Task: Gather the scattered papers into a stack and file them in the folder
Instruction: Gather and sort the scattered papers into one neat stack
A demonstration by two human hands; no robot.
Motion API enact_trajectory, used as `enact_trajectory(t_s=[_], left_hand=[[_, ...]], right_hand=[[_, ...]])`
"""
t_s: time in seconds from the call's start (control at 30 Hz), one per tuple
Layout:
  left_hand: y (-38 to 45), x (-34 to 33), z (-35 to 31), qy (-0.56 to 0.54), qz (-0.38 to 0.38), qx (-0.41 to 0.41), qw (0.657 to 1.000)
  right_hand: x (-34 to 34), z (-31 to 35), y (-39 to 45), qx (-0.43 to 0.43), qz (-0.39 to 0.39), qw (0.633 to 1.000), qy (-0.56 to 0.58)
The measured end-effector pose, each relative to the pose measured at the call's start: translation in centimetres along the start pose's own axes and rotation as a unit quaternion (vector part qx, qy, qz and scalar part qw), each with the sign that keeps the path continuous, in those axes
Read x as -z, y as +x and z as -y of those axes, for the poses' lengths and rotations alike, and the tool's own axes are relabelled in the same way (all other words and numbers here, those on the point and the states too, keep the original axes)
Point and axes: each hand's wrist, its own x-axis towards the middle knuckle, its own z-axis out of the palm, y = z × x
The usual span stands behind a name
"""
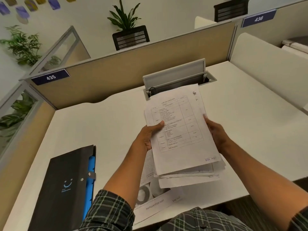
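- The black expanding folder (66, 185) lies flat on the white desk (103, 124) at the left, well apart from the papers. Its strap looks fastened and blue inner pockets show along its right edge. Nothing appears to have been filed, so opening it is probably still to come.
- The left hand (146, 137) grips the left edge of the paper stack (181, 130), thumb pressed on the top sheet and fingers hidden beneath.
- That stack is held above the desk, centre-right, with a "List of Contents" page on top. Its sheets are fanned and uneven at the near end, so gathering seems well along but squaring up is not done.
- Beneath the stack, near the desk's front edge, at least one loose printed sheet (155, 204) lies flat on the desk. It probably still needs collecting.
- The right hand (216, 132) clasps the stack's right edge, fingers curled around it; its thumb is not visible.
- Remaining, as I judge it: pick up the loose sheet, align the edges, open the folder and slip the stack in.
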Motion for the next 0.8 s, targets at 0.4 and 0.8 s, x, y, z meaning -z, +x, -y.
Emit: enact_trajectory(t_s=[0.4, 0.8], left_hand=[[-2.5, -3.7, -5.7, 0.159, -0.024, -0.258, 0.953], [-2.1, -1.4, -2.4, 0.296, -0.011, -0.189, 0.936]], right_hand=[[-2.4, 5.0, 0.6, 0.211, 0.003, 0.964, -0.160], [-0.1, 1.9, 0.4, 0.186, 0.018, 0.964, -0.188]])
